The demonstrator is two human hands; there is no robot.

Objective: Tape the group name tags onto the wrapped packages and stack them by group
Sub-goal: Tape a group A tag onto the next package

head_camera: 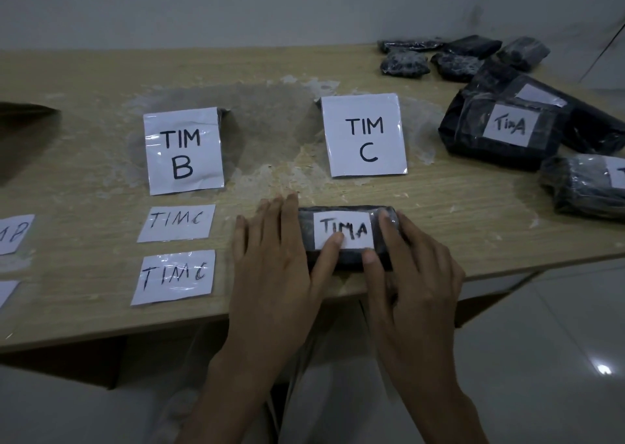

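Both hands lay flat and spread on a black plastic-wrapped package (345,237) near the wooden worktop (101,81) front edge: left hand (274,257) thumb and right hand (412,261) pressed its white paper tag (343,230)

Both forearms reaching in from below, angled toward each other. Left hand (274,257) palm down, fingers spread flat and pointing away, thumb stretched out to the right and pressing down. Right hand (409,264) palm down too, fingers loosely curved, index fingertip and thumb tip bearing down.
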